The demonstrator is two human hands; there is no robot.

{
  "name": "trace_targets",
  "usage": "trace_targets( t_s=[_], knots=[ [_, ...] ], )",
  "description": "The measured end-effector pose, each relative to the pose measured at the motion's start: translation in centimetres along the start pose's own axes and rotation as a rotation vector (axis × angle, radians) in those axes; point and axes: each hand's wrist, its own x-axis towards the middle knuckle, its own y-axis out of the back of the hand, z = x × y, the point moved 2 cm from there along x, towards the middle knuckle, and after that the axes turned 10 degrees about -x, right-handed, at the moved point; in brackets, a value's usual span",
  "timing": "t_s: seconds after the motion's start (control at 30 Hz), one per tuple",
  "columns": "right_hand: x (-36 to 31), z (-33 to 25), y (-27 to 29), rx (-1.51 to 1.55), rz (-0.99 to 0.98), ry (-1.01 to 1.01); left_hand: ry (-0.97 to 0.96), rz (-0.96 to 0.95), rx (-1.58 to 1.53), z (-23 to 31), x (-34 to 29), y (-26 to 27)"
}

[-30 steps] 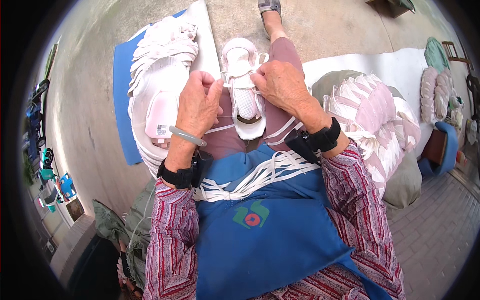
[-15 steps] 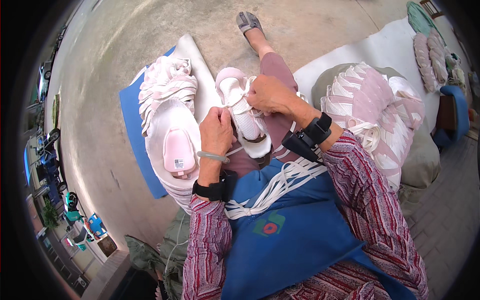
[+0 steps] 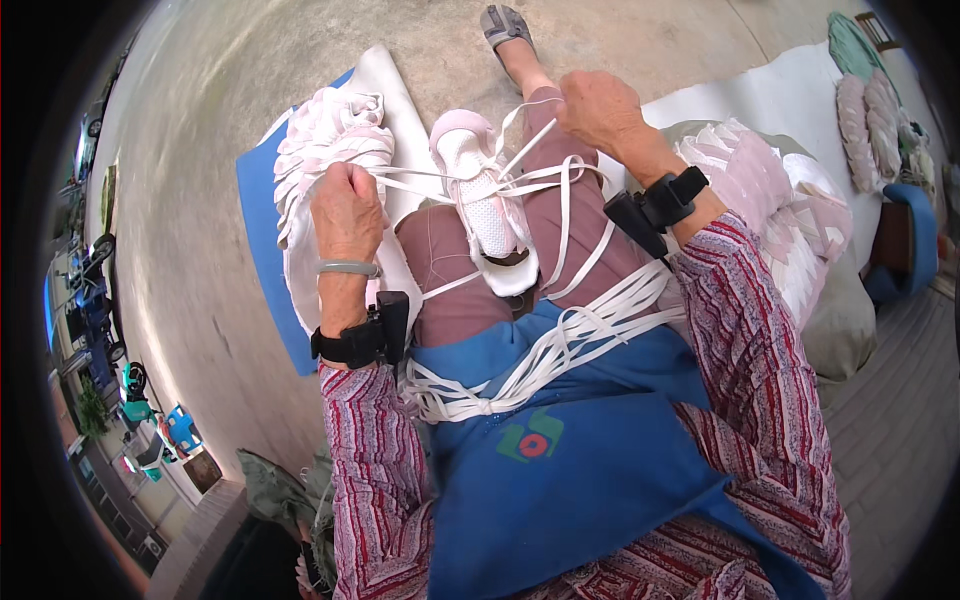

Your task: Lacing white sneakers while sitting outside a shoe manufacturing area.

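Observation:
A pink and white shoe upper [image 3: 497,225] rests between my thighs, its tongue end pointing away from me. White shoelace [image 3: 408,184] runs from it out to both sides. My left hand [image 3: 347,212] is closed on the lace left of the upper, beside the stacked uppers. Farther away and to the right, my right hand [image 3: 605,118] pinches another stretch of lace, drawn taut above my thigh. A loose bundle of white laces [image 3: 560,355] lies across the blue apron [image 3: 570,480] on my lap.
Nested pink and white uppers [image 3: 330,140] stand at left on a blue and white sheet [image 3: 262,215]. More uppers [image 3: 740,170] are piled at right on a grey-green sack [image 3: 840,325]. A blue chair [image 3: 908,240] stands at far right.
Both hands have moved apart from the upper, the left one leftward, the right one away and rightward. The lace between them and the upper is now stretched out.

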Motion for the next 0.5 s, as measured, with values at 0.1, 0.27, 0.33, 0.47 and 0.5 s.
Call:
trace_targets(
  t_s=[0.1,0.27,0.33,0.47,0.5],
  knots=[
    [-0.5,2.9,-1.3,0.017,-0.098,-0.068,-0.361,0.163,0.098,0.5,-1.8,-0.4],
    [-4.5,1.4,-1.1,0.481,0.221,0.064,-0.474,-0.235,-0.051,0.4,-6.8,-2.8],
    [-5.5,-1.4,-1.0,0.442,0.167,0.273,-0.462,-0.244,0.033,0.2,-6.9,-3.7],
    [-5.5,-5.0,-1.4,0.204,0.071,0.470,-0.449,-0.243,0.089,-0.5,-6.2,-4.9],
    [-5.2,-5.2,-1.7,0.179,0.066,0.470,-0.443,-0.245,0.113,-0.7,-6.1,-4.9]
  ],
)
